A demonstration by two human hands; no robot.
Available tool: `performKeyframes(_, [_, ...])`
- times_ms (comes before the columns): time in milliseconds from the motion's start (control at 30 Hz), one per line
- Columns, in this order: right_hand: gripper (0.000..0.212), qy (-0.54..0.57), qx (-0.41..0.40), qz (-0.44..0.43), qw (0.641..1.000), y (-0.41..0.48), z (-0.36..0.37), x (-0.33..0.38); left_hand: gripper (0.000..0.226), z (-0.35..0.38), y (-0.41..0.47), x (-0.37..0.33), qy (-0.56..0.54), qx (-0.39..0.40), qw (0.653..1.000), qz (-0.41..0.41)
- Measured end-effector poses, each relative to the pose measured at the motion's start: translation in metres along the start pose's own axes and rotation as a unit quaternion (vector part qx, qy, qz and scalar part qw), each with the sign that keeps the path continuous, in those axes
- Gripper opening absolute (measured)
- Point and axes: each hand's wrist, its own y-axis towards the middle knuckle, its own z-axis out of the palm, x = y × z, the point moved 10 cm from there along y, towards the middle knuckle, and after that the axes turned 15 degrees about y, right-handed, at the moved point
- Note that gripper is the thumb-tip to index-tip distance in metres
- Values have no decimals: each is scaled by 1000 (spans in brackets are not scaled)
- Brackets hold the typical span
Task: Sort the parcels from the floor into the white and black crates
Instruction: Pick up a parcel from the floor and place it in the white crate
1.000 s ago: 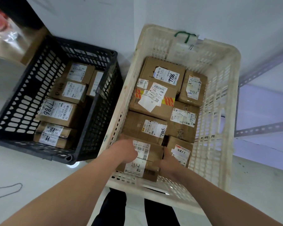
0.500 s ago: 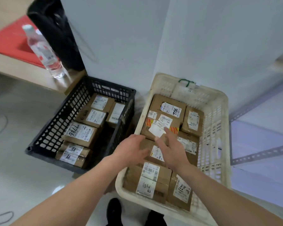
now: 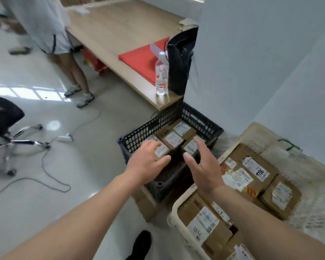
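Fingers (image 3: 200, 147) of left hand (image 3: 144, 166) and right hand (image 3: 204, 171) spread empty, now off the white crate (image 3: 179, 202) and above the black crate (image 3: 137, 140), so the A34 parcel (image 3: 204, 227) seems placed.

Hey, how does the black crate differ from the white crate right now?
The black crate is dark with a bare gap at its near end; the white crate is cream and packed with parcels across. The black crate sits left by the table corner; the white crate sits right by the wall. Both have lattice walls and hold brown labelled parcels.
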Motion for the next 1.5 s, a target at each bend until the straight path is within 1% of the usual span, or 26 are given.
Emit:
performKeyframes(100, [80,-6,77,-39,996,-6,44,17,72,-19,-48,51,-23,-44,995,-87])
performKeyframes(233, [81,-17,175,-75,981,-26,110,38,59,-30,-136,127,-21,-94,971,-218])
performKeyframes(300, [84,-23,219,-90,971,-42,144,49,57,-34,-185,162,-27,-117,954,-275])
performKeyframes(367, [92,-21,257,-101,961,-61,178,62,56,-37,-235,194,-32,-138,934,-327])
performKeyframes(433, [97,-14,298,-113,948,-83,210,75,58,-39,-285,220,-38,-151,914,-375])
performKeyframes(533, [93,-18,347,-130,929,-120,253,89,69,-37,-357,251,-54,-175,881,-436])
performKeyframes(600, [88,-25,375,-135,917,-147,279,95,67,-32,-405,268,-68,-191,858,-471])
performKeyframes(700, [88,-36,415,-143,898,-193,317,104,66,-24,-477,289,-86,-214,828,-511])
performKeyframes(733, [85,-41,424,-147,892,-209,329,107,66,-22,-500,294,-86,-220,820,-522])
performKeyframes(833, [72,-54,446,-173,877,-258,364,118,58,-14,-566,309,-75,-223,798,-554])
performKeyframes(967, [70,-64,476,-188,856,-326,407,129,54,-5,-650,329,-84,-235,772,-585])
performKeyframes(1100, [73,-75,503,-199,838,-391,450,144,50,6,-733,349,-103,-247,745,-610])
performKeyframes(1167, [78,-79,520,-210,824,-428,477,152,50,11,-778,361,-111,-257,726,-628])
performKeyframes(1267, [83,-83,539,-222,808,-467,510,161,48,13,-828,372,-108,-269,709,-643])
performKeyframes(1400, [78,-91,572,-225,784,-528,557,166,56,29,-908,388,-119,-277,658,-690])
performKeyframes(1500, [75,-95,599,-226,762,-561,591,166,53,44,-956,397,-131,-271,620,-725])
